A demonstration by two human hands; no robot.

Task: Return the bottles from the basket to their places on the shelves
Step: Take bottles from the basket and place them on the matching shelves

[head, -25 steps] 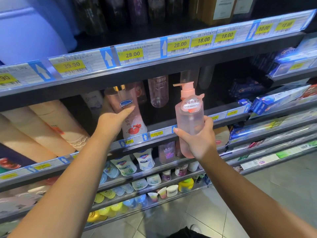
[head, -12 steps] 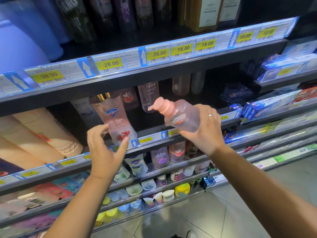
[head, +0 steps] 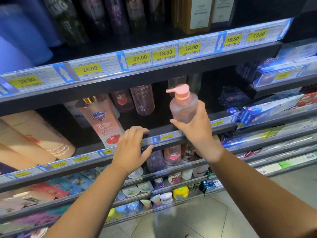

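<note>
My right hand (head: pixel 197 129) grips a translucent pink pump bottle (head: pixel 183 105) from below and holds it upright in front of the second shelf (head: pixel 188 133), its pump nozzle pointing left. My left hand (head: pixel 132 150) hovers with spread, relaxed fingers at the shelf's front rail, holding nothing, just right of a tall pink Safeguard bottle (head: pixel 103 121) standing on that shelf. Behind, a clear pink bottle with Chinese lettering (head: pixel 143 100) and a small bottle with a red fruit label (head: pixel 121 100) stand deeper on the shelf. No basket is in view.
Cream-coloured bottles (head: pixel 32 136) lie on the shelf at left. The upper shelf (head: pixel 154 57) carries dark bottles above yellow price tags. Toothpaste boxes (head: pixel 257 112) fill shelves at right. Lower shelves hold small bottles and pouches (head: pixel 171 157). Tiled floor (head: pixel 223 212) below.
My right hand has turned the pump bottle from tilted to upright and moved it toward the shelf opening. My left hand left the Safeguard bottle and shifted right along the shelf rail.
</note>
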